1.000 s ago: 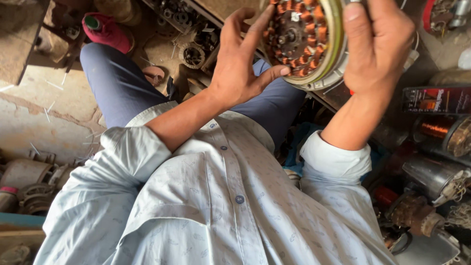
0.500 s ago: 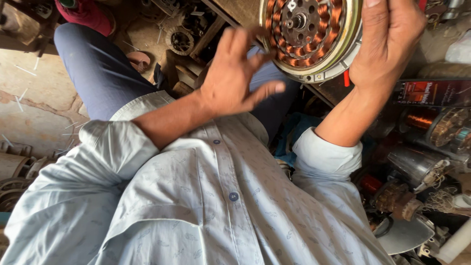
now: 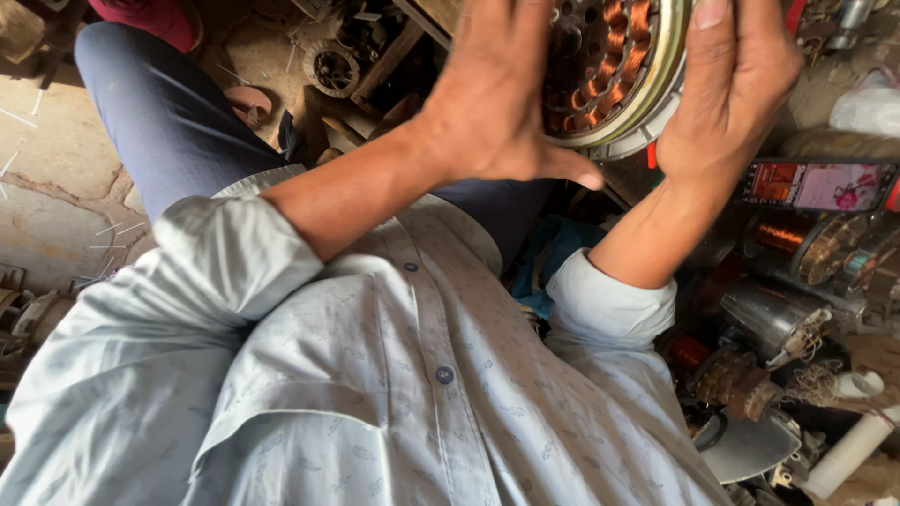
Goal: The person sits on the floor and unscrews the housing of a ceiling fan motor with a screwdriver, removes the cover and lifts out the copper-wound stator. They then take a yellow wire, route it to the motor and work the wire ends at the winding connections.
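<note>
A round motor stator (image 3: 614, 66), with copper coils inside a metal ring, is held up in front of me at the top of the head view. My right hand (image 3: 736, 89) grips its right rim, fingers over the edge. Spread flat across the stator's left face, my left hand (image 3: 497, 94) rests on the coils with the thumb pointing right beneath the ring. Both forearms come out of rolled pale blue shirt sleeves (image 3: 609, 305). Much of the stator's left half is hidden by my left hand.
A phone (image 3: 811, 186) with a lit screen lies at the right, above copper-wound motor parts (image 3: 806, 248) and metal housings (image 3: 773, 319). A white pipe (image 3: 848, 454) sits at bottom right. A round metal part (image 3: 333, 67) and a sandal (image 3: 248, 103) lie on the floor.
The stator and both hands have come closer and higher in view. My left hand has moved from beside the stator to lie flat over its left face.
</note>
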Demonstrator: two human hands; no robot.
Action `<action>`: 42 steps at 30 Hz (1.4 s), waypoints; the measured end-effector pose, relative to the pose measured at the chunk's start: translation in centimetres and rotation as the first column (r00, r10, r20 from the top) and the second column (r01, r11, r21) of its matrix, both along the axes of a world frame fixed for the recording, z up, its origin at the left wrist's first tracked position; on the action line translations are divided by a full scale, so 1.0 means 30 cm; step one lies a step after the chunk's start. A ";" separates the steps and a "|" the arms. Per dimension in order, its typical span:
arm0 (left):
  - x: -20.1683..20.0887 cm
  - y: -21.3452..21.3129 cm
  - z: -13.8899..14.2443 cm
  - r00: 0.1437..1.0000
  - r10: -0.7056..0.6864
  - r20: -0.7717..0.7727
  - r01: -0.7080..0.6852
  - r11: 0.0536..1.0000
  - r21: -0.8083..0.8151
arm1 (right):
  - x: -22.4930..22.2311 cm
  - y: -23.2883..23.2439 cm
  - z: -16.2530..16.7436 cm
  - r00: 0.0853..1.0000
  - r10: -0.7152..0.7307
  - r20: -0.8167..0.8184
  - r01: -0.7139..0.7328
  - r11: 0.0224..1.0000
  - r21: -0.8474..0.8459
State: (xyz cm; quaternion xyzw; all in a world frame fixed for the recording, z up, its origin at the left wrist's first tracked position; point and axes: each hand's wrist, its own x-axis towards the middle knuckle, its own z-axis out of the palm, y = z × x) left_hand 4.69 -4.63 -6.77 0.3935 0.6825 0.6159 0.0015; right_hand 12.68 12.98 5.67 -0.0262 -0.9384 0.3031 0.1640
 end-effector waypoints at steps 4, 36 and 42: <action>-0.005 0.032 0.012 0.995 0.080 -0.053 -0.080 0.997 -0.005 | -0.015 -0.076 0.024 0.999 0.039 0.001 -0.039 0.999 0.031; 0.033 -0.026 -0.159 0.994 0.031 0.101 -0.028 0.999 -0.029 | -0.036 0.049 -0.041 0.997 0.078 -0.020 -0.080 0.982 -0.172; 0.039 0.005 -0.173 0.994 0.070 0.078 -0.063 0.994 -0.088 | 0.007 0.171 -0.089 0.999 0.036 0.004 -0.035 0.982 -0.186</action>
